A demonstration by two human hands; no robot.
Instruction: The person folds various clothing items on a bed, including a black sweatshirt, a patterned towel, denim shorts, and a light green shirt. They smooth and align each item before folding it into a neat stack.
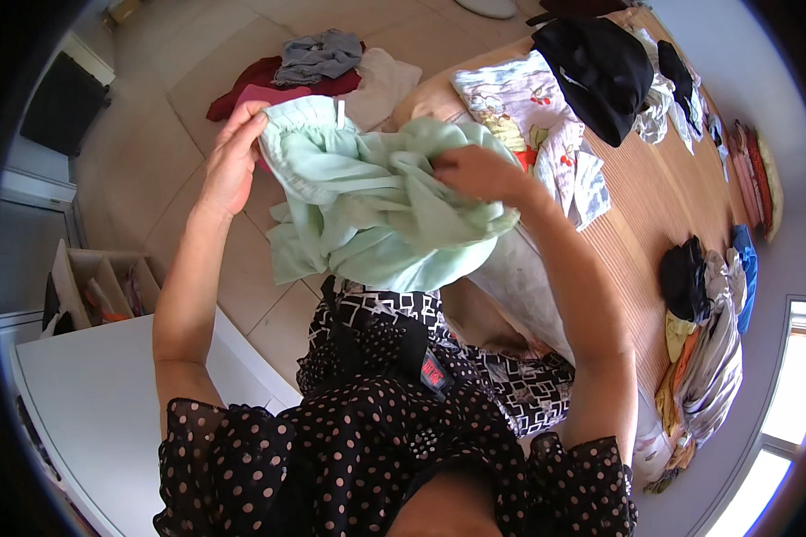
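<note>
Firmly, the left hand (231,163) pinches the gathered edge (303,115) of a pale green garment (381,201) — bunched between both hands — while the blurred right hand (482,174) touches its folds, how closed I can't tell.

Illegible red lettering (431,370) on dark tag (437,381)

Top (358,407): black, pale polka dots, short loose sleeves (227,452), small pale ornament (424,441) near the neckline. Bottoms (524,385): black with white square outlines. Dark tag (434,372) with red marking hangs in front.
</note>
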